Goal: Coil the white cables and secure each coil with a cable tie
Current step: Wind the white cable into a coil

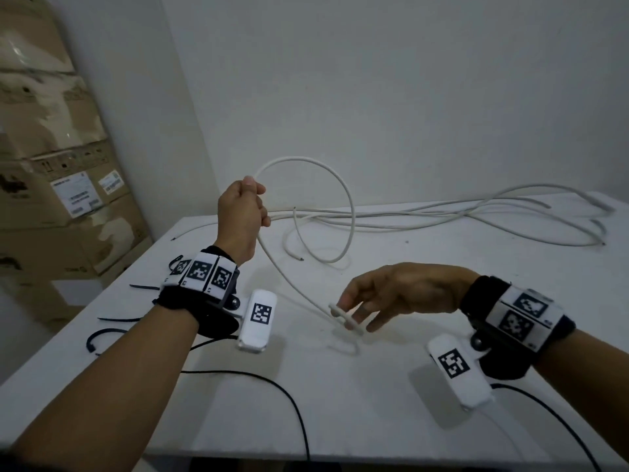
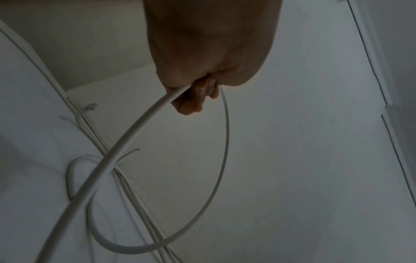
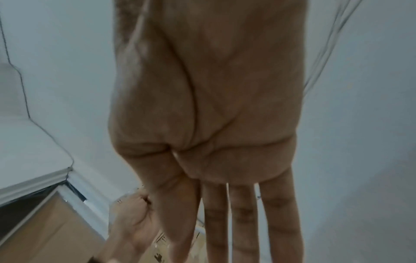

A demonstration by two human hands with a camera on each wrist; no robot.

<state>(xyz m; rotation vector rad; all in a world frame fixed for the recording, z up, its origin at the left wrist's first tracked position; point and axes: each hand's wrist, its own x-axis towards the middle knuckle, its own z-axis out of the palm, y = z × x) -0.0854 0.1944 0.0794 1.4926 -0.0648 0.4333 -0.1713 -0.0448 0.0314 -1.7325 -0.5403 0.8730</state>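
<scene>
My left hand (image 1: 243, 212) is raised above the white table (image 1: 374, 403) and grips a white cable (image 1: 306, 161), which arcs out of the fist into one loop. In the left wrist view the fingers (image 2: 193, 99) curl round that cable (image 2: 135, 128). The cable runs down and right to my right hand (image 1: 391, 294), low over the table. Its short end (image 1: 343, 316) lies across the straight fingers (image 3: 241, 222); I cannot tell whether the thumb presses on it. Black cable ties (image 1: 115, 318) lie near the table's left edge.
More loose white cables (image 1: 476, 212) sprawl along the back of the table by the wall. Cardboard boxes (image 1: 51, 165) are stacked at the left. Thin black wires (image 1: 272, 383) trail over the table's front.
</scene>
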